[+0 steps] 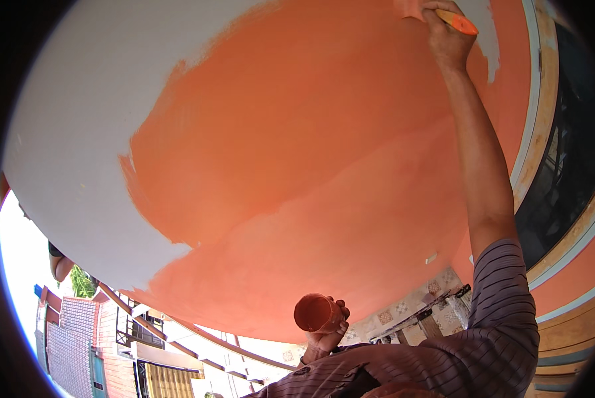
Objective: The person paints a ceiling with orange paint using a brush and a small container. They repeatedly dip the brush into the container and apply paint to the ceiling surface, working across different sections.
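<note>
My right hand (451,45) is raised at the top right, fingers closed round a paintbrush (462,24) with an orange-yellow handle. Its bristle end lies against the wall near the top edge and is partly cut off. Low in the middle, my left hand (324,340) is wrapped round a small round cup (313,314), coated orange inside, its mouth facing up. In front of me the wall carries a broad patch of deeper orange paint (277,132), above a lighter coral area (350,252). Bare pale wall (85,139) shows on the left, with a strip near the brush.
A dark window (563,146) with a worn wooden frame curves along the right. Below are patterned floor tiles (403,310) and a dark railing-like structure (437,305). At the lower left are tiled roofs (72,338) and a rail (198,355). A skin-toned shape (60,266) shows at the left edge.
</note>
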Action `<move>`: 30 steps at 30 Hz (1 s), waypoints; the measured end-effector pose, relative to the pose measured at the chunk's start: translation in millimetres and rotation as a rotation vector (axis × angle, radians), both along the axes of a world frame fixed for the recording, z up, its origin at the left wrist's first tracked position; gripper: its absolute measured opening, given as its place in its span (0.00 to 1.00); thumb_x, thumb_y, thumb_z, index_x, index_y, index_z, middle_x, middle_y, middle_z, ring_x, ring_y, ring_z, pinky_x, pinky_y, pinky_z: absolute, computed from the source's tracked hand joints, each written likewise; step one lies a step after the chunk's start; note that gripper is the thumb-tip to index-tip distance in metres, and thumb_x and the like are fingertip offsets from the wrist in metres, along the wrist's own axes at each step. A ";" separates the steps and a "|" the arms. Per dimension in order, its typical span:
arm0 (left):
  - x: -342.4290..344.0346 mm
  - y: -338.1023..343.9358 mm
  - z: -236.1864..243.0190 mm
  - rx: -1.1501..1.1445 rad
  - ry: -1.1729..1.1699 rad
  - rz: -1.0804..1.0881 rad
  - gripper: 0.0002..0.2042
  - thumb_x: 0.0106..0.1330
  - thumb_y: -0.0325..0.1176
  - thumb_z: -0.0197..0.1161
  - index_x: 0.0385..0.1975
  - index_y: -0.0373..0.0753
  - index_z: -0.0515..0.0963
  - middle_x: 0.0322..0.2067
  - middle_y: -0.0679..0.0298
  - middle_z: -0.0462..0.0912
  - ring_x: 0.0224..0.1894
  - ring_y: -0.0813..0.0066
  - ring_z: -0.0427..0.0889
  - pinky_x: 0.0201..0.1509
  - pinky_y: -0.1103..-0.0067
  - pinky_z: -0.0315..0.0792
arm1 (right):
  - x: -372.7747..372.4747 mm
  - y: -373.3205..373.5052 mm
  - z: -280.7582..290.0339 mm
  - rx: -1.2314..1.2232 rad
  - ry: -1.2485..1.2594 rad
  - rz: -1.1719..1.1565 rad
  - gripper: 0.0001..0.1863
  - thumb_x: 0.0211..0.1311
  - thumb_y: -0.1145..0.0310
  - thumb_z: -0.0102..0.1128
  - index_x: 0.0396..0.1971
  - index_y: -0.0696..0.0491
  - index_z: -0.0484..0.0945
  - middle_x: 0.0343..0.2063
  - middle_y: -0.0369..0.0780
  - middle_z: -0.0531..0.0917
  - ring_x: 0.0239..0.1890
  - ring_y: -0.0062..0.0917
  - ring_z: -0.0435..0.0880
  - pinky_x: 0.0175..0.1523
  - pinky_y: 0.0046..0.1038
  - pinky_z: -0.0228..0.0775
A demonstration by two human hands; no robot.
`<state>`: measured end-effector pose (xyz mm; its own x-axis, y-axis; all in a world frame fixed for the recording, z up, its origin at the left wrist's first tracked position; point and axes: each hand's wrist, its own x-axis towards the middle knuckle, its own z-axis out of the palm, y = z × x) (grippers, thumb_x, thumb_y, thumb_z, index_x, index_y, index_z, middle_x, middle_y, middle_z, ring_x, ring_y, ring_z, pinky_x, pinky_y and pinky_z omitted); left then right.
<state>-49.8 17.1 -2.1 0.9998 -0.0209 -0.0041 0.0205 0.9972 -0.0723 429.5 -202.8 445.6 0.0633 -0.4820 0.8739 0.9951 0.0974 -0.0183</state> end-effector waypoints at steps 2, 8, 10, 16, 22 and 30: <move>-7.9 4.7 -4.2 -0.023 0.031 0.013 0.27 0.65 0.50 0.72 0.60 0.41 0.80 0.60 0.54 0.76 0.65 0.57 0.73 0.57 0.58 0.81 | 5.0 6.9 1.5 0.050 -0.021 -0.281 0.06 0.63 0.82 0.66 0.35 0.55 0.82 0.28 0.30 0.83 0.32 0.18 0.80 0.37 0.24 0.74; 2.5 2.3 -2.6 -0.104 0.012 0.007 0.28 0.65 0.49 0.73 0.60 0.40 0.80 0.61 0.53 0.75 0.66 0.55 0.73 0.60 0.56 0.82 | -108.3 157.6 -40.9 -0.238 -0.288 -0.546 0.15 0.42 0.75 0.76 0.33 0.41 0.87 0.33 0.33 0.81 0.33 0.25 0.84 0.31 0.26 0.78; 11.2 -1.9 0.5 -0.103 -0.012 -0.029 0.28 0.65 0.48 0.73 0.61 0.40 0.79 0.61 0.53 0.74 0.66 0.54 0.73 0.61 0.56 0.82 | -163.0 204.8 -60.4 -0.321 -0.301 -0.374 0.15 0.41 0.74 0.75 0.32 0.42 0.86 0.32 0.33 0.80 0.33 0.26 0.83 0.29 0.27 0.78; 17.4 0.7 5.2 -0.076 -0.097 -0.126 0.30 0.67 0.49 0.73 0.63 0.39 0.77 0.62 0.51 0.74 0.66 0.55 0.73 0.63 0.54 0.82 | -282.4 284.3 -94.4 -0.674 -0.498 0.194 0.07 0.56 0.73 0.69 0.29 0.42 0.82 0.33 0.32 0.84 0.35 0.27 0.85 0.33 0.31 0.78; 6.7 -1.2 -0.6 -0.035 -0.149 -0.026 0.30 0.68 0.53 0.71 0.64 0.40 0.77 0.64 0.49 0.74 0.67 0.54 0.73 0.63 0.53 0.82 | -207.2 238.1 -9.6 -0.539 0.024 0.627 0.04 0.65 0.74 0.71 0.30 0.53 0.85 0.32 0.31 0.89 0.36 0.16 0.86 0.37 0.23 0.77; -13.8 11.5 -4.5 -0.119 -0.046 0.076 0.26 0.70 0.50 0.68 0.62 0.41 0.80 0.63 0.50 0.75 0.67 0.53 0.74 0.63 0.52 0.82 | -237.8 260.0 -37.4 -0.327 -0.429 -0.215 0.14 0.48 0.78 0.70 0.33 0.43 0.85 0.30 0.32 0.78 0.29 0.25 0.81 0.30 0.26 0.79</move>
